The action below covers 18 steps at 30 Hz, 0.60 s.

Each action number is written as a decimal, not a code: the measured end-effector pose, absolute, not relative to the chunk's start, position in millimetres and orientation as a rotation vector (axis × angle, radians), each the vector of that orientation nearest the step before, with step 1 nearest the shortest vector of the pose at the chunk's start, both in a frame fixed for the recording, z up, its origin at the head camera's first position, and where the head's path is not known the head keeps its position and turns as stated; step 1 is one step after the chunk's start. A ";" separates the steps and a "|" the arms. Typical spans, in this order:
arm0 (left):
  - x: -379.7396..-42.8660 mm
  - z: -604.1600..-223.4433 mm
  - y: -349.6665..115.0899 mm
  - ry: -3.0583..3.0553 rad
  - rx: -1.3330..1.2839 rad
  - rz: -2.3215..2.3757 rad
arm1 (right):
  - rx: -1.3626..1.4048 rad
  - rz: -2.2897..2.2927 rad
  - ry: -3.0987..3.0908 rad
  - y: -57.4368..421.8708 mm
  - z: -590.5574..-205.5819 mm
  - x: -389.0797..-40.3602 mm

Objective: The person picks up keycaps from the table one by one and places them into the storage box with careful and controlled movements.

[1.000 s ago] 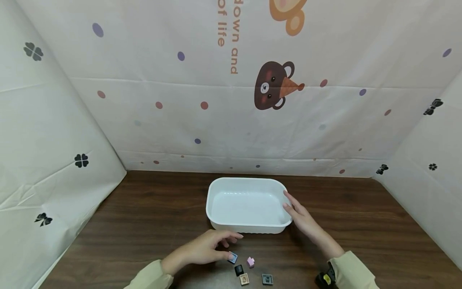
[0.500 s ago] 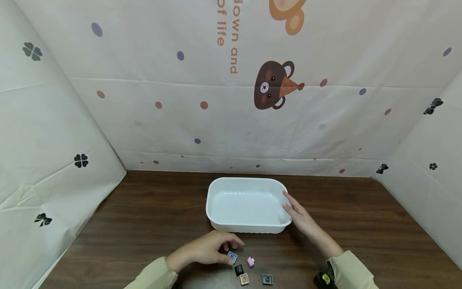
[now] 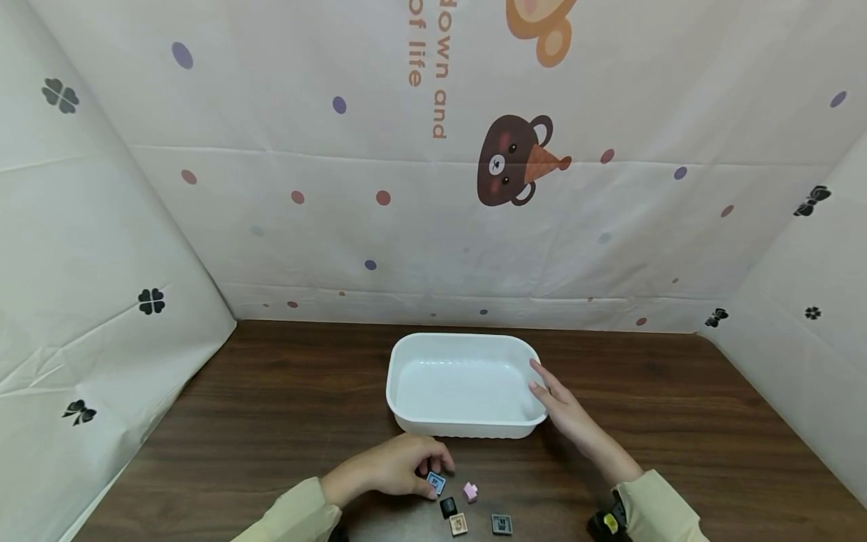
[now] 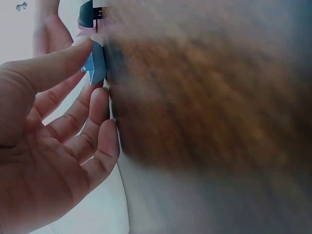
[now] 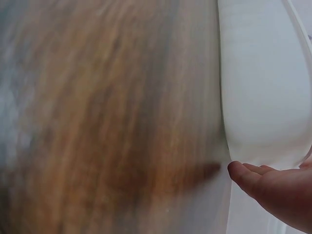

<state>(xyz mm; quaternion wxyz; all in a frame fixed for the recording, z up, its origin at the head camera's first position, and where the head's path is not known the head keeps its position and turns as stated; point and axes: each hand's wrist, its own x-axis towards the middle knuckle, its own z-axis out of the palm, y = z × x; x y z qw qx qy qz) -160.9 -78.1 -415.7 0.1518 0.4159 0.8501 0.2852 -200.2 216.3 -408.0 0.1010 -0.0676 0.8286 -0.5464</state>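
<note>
In the head view my left hand (image 3: 400,463) pinches a small blue square piece (image 3: 436,482), shaped like a keycap, between thumb and fingers low over the table. The left wrist view shows the thumb (image 4: 73,58) against one side of the blue piece (image 4: 97,63), the other fingers curled below it. To its right lie a pink piece (image 3: 470,491), a black piece (image 3: 448,506), a beige square piece (image 3: 458,524) and a dark grey one (image 3: 502,524). My right hand (image 3: 569,410) rests its extended fingers on the right rim of a white plastic basin (image 3: 467,429).
The brown wood-grain table (image 3: 305,391) runs back to a white printed cloth (image 3: 305,233) hung behind it and at both sides. A black wrist strap (image 3: 609,522) sits at the right sleeve (image 3: 660,508).
My left hand has shifted slightly right and its fingers have curled in round the blue piece, with the thumb now at its near edge. The right hand and the basin stay in place.
</note>
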 end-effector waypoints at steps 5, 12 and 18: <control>-159.7 -414.7 -75.9 2.477 1.182 0.764 | -0.205 -1.623 2.437 216.1 -408.9 -200.5; -159.1 -414.7 -76.3 2.500 1.165 0.754 | -0.204 -1.619 2.444 216.3 -410.9 -201.2; -159.2 -414.7 -78.3 2.478 1.171 0.848 | -0.190 -1.611 2.437 215.3 -410.2 -200.3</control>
